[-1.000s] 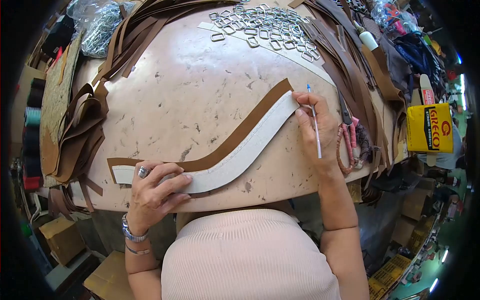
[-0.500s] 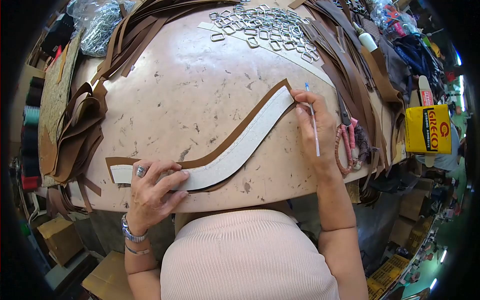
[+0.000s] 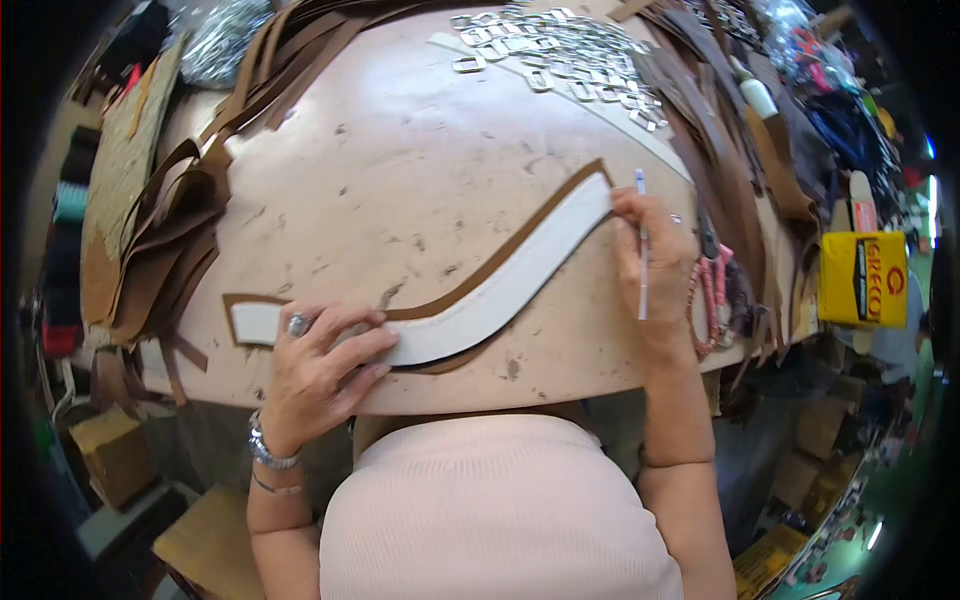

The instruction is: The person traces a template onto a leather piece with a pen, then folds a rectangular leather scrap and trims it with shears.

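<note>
A curved white template (image 3: 480, 295) lay on a brown leather strip (image 3: 500, 255) on the surface (image 3: 400, 170), its long axis running from near left to far right. The left hand (image 3: 320, 365) pressed flat and open on its near end; the right hand (image 3: 655, 265), closed around a pen (image 3: 641, 245), met its far end

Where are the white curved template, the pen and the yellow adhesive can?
white curved template (image 3: 500, 290), head view, middle of its curve.
pen (image 3: 642, 270), head view, its shaft.
yellow adhesive can (image 3: 860, 280), head view, its label.
</note>
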Action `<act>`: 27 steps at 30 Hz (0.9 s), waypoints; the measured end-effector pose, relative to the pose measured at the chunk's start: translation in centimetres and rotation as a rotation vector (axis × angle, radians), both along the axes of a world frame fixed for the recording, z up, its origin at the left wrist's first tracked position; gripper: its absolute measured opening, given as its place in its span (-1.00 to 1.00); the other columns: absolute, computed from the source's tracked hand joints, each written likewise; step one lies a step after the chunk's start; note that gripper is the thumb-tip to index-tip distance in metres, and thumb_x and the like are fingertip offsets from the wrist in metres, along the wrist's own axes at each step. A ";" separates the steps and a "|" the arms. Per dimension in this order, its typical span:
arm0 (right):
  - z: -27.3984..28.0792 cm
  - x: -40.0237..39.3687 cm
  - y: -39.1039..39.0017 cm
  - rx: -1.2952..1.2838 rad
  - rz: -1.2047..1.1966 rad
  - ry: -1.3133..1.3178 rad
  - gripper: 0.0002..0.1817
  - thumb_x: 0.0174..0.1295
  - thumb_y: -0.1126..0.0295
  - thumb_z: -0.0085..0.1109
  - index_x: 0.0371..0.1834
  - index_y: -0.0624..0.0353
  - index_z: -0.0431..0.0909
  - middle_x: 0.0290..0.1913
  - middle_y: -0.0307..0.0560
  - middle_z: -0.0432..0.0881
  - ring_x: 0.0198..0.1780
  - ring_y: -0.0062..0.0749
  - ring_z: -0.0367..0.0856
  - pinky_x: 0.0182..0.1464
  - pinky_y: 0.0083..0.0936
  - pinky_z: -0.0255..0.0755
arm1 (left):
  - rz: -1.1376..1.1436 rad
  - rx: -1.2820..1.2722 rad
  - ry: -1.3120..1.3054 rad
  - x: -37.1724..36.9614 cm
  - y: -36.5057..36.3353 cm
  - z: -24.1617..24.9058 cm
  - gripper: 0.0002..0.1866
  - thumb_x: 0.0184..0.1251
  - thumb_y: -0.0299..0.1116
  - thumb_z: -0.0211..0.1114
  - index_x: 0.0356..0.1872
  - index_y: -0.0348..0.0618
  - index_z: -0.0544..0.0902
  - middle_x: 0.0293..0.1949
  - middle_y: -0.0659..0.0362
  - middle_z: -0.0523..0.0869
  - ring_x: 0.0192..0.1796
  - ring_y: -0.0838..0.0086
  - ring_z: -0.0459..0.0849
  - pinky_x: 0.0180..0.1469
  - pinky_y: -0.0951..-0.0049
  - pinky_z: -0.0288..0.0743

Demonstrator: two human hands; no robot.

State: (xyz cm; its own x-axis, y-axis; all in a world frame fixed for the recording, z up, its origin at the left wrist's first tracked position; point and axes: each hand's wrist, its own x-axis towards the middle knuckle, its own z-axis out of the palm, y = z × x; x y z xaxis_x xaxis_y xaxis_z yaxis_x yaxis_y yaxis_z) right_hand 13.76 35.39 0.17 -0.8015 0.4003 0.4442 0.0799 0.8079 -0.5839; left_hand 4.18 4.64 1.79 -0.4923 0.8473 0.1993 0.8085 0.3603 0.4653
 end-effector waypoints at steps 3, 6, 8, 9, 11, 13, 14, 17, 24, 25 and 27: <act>-0.6 -0.1 0.1 0.019 -0.014 -0.037 -0.79 0.03 0.65 0.07 -0.24 0.23 0.50 -0.19 -0.03 0.62 -0.19 -0.22 0.59 -0.12 -0.40 0.42 | 0.019 0.043 0.077 0.3 -0.2 0.4 -0.65 -0.18 -0.45 0.40 -0.23 0.01 0.63 -0.13 0.24 0.60 -0.11 0.34 0.50 0.03 0.27 0.27; -0.5 -0.3 -0.2 -0.025 0.005 -0.046 -0.79 0.05 0.65 0.07 -0.22 0.25 0.49 -0.17 -0.06 0.62 -0.26 -0.35 0.55 -0.13 -0.51 0.41 | 0.208 0.059 0.165 0.6 -2.3 -0.4 -0.68 -0.15 -0.46 0.39 -0.25 -0.02 0.62 -0.11 0.23 0.59 -0.11 0.32 0.51 -0.01 0.29 0.33; -0.4 -0.2 -0.3 -0.057 -0.002 -0.065 -0.80 0.08 0.65 0.07 -0.21 0.26 0.48 -0.15 -0.08 0.62 -0.28 -0.44 0.52 -0.12 -0.57 0.40 | 0.387 0.066 0.166 0.5 -4.0 -1.0 -0.71 -0.11 -0.47 0.38 -0.26 -0.10 0.62 -0.10 0.17 0.58 -0.11 0.26 0.51 -0.06 0.31 0.39; -0.6 -0.1 -0.2 -0.083 0.001 -0.064 -0.81 0.09 0.65 0.06 -0.20 0.27 0.48 -0.14 -0.09 0.61 -0.27 -0.47 0.51 -0.11 -0.58 0.39 | 0.477 0.074 0.174 0.5 -4.6 -1.0 -0.71 -0.11 -0.48 0.38 -0.25 -0.12 0.62 -0.10 0.15 0.57 -0.11 0.24 0.51 -0.06 0.30 0.40; -0.8 -0.1 -0.2 -0.126 0.002 -0.063 -0.81 0.12 0.64 0.05 -0.18 0.28 0.48 -0.11 -0.10 0.60 -0.24 -0.53 0.48 -0.10 -0.60 0.38 | 0.658 0.123 0.119 0.8 -5.8 -1.5 -0.68 -0.10 -0.47 0.40 -0.23 -0.19 0.61 -0.08 0.08 0.57 -0.08 0.20 0.52 -0.03 0.29 0.41; -0.8 0.0 -0.1 -0.128 0.002 -0.079 -0.81 0.14 0.64 0.04 -0.17 0.29 0.48 -0.09 -0.10 0.58 -0.19 -0.53 0.48 -0.07 -0.59 0.37 | 0.696 0.163 0.113 0.6 -6.3 -1.7 -0.67 -0.10 -0.47 0.41 -0.21 -0.20 0.61 -0.05 0.07 0.57 -0.06 0.18 0.52 0.00 0.30 0.41; -0.8 0.0 -0.2 -0.128 0.000 -0.089 -0.81 0.15 0.64 0.03 -0.16 0.29 0.47 -0.07 -0.10 0.57 -0.17 -0.53 0.48 -0.06 -0.58 0.37 | 0.713 0.184 0.108 0.5 -6.5 -1.8 -0.67 -0.10 -0.47 0.41 -0.21 -0.20 0.61 -0.04 0.06 0.57 -0.05 0.18 0.52 0.01 0.30 0.41; -0.8 0.1 -0.4 -0.231 -0.008 -0.080 -0.81 0.19 0.63 -0.01 -0.13 0.30 0.47 -0.02 -0.07 0.55 -0.08 -0.51 0.49 0.05 -0.58 0.33 | 0.728 0.158 0.106 0.6 -6.6 -1.7 -0.66 -0.08 -0.50 0.40 -0.18 -0.24 0.60 0.00 0.04 0.58 0.00 0.19 0.55 0.04 0.32 0.43; -1.3 0.5 0.5 -0.342 0.031 -0.049 -0.79 0.24 0.57 -0.05 -0.07 0.30 0.45 0.02 -0.07 0.54 -0.01 -0.48 0.48 0.12 -0.57 0.30 | 0.741 0.178 0.093 0.4 -6.7 -1.7 -0.65 -0.06 -0.50 0.39 -0.15 -0.27 0.61 -0.01 0.03 0.61 0.01 0.23 0.56 0.05 0.35 0.43; -1.2 0.5 0.5 -0.328 0.028 -0.057 -0.78 0.24 0.57 -0.05 -0.06 0.30 0.45 0.02 -0.06 0.54 0.00 -0.48 0.48 0.12 -0.57 0.30 | 0.747 0.181 0.083 0.5 -6.7 -1.7 -0.65 -0.05 -0.51 0.39 -0.15 -0.27 0.61 -0.01 0.04 0.61 0.01 0.23 0.56 0.05 0.35 0.43; -1.2 0.5 0.6 -0.317 0.031 -0.049 -0.79 0.24 0.57 -0.05 -0.07 0.30 0.46 0.02 -0.06 0.54 0.00 -0.48 0.48 0.12 -0.57 0.30 | 0.749 0.184 0.090 0.4 -6.8 -1.7 -0.67 -0.03 -0.52 0.36 -0.15 -0.27 0.61 -0.02 0.05 0.62 0.01 0.24 0.56 0.06 0.35 0.42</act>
